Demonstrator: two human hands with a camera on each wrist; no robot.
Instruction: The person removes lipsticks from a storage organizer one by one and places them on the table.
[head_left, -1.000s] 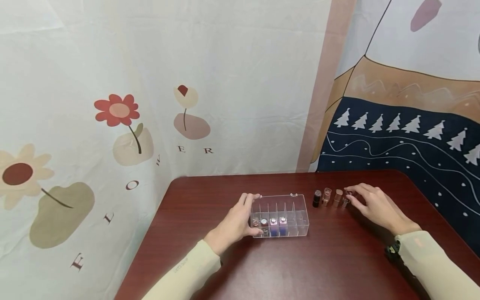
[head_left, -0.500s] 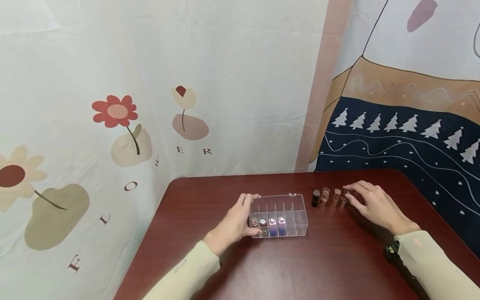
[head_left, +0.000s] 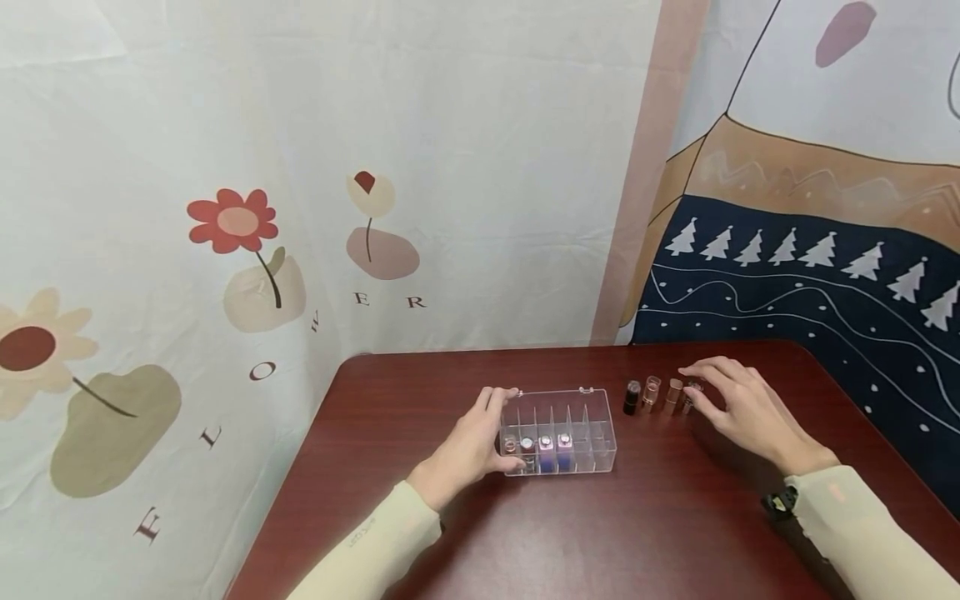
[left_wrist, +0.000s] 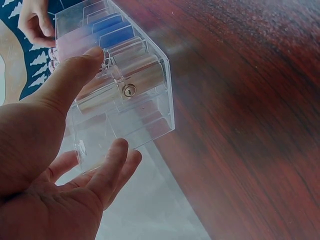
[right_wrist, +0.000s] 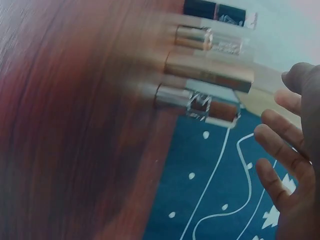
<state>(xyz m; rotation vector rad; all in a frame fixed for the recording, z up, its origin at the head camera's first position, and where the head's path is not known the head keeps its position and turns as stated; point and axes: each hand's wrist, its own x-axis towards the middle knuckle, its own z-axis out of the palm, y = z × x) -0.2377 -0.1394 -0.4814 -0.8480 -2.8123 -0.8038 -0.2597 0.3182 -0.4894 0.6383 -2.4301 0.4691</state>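
Note:
A clear plastic organizer box (head_left: 594,446) with dividers sits mid-table, and several lipsticks (head_left: 546,445) stand in its near-left slots. My left hand (head_left: 502,425) holds the box's left end, thumb on the near side and fingers on the far side; the left wrist view shows the same hand (left_wrist: 107,99) on the box (left_wrist: 142,112). To the right of the box stands a row of lipsticks: black (head_left: 632,397), clear-capped (head_left: 651,392), rose gold (head_left: 673,394) and a small end one (head_left: 688,402). My right hand (head_left: 697,386) hovers at that end one (right_wrist: 200,102), its fingers (right_wrist: 272,132) spread and apart from it.
The dark red wooden table (head_left: 600,533) ends at a rounded back-left corner. Patterned cloth hangs close behind it and along the right side (head_left: 810,275). Bare tabletop lies in front of the box.
My right hand has edged left, its fingers now over the row's right end. The left hand and the box have not moved.

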